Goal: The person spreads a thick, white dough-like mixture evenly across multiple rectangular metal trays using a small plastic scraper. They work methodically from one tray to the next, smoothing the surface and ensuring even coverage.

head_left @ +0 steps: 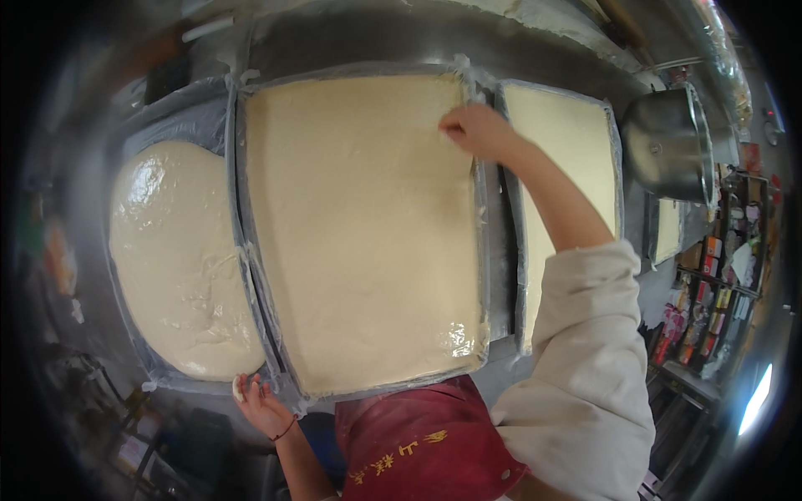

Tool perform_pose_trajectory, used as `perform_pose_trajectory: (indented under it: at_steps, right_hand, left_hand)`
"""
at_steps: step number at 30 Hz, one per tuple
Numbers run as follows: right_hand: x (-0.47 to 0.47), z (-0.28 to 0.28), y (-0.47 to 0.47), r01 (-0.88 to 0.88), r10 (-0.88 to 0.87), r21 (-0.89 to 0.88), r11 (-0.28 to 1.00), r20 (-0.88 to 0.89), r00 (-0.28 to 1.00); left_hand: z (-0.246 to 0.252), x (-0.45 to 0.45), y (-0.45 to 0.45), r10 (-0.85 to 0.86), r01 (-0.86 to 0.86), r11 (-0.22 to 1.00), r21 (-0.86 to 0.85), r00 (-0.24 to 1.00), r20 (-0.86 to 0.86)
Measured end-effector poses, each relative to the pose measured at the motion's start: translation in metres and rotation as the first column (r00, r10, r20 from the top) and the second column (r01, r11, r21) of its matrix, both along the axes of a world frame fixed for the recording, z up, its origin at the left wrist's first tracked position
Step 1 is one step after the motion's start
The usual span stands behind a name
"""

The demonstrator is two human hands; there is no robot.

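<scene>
A large tray of smooth cream-coloured dough or batter [363, 232], lined with clear plastic film, lies before me. Over its far right corner is my right hand [479, 133], fingers curled together; whether they pinch something is unclear. My left hand [260, 404] is palm up with bent fingers at the near corner between this tray and the left one, a small pale piece of dough [238, 388] at its fingertips. The left tray holds a rounded, glossy mass of dough [182, 250] that leaves part of the film bare. Behind my right arm is another filled tray [567, 144].
A steel mixing bowl [664, 144] lies tilted at the right, with a smaller filled tray [668, 230] beside it. Shelves with colourful packages [708, 269] stand further right. The trays rest on a metal table [351, 44]. A red apron [420, 438] bears writing.
</scene>
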State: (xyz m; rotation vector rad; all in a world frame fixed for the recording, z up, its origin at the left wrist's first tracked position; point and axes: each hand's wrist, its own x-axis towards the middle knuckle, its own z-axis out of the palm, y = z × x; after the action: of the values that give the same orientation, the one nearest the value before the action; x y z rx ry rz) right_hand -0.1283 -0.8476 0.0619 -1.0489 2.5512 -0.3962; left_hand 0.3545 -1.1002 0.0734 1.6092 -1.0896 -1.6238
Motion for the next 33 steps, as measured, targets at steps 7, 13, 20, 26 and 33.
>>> perform_pose_trajectory:
  at_steps: [7,13,20,26,33]
  right_hand:
    - [-0.116,-0.005,-0.044,0.04,-0.021,0.051,0.998,-0.326,0.945]
    - [-0.116,0.013,-0.053,-0.043,0.052,0.031,0.999,-0.384,0.922]
    - [-0.031,0.041,-0.029,-0.14,-0.02,-0.324,0.936,-0.443,0.897]
    - [0.025,0.032,0.01,0.471,-0.491,-0.36,0.805,0.04,0.87]
    - [0.091,0.041,-0.037,0.646,-0.413,-0.472,0.6,0.509,0.755]
  left_hand:
    - [-0.004,0.016,0.004,-0.019,0.019,1.0,0.004,0.998,0.058]
    - [0.001,0.009,0.012,-0.027,0.026,1.0,0.006,0.997,0.067]
    - [0.008,0.007,0.011,-0.042,0.044,0.999,-0.016,0.994,0.102]
    - [0.012,0.017,-0.001,-0.025,0.027,0.999,-0.022,0.998,0.058]
    - [0.002,0.062,-0.069,-0.005,0.007,0.983,-0.183,1.0,0.01]
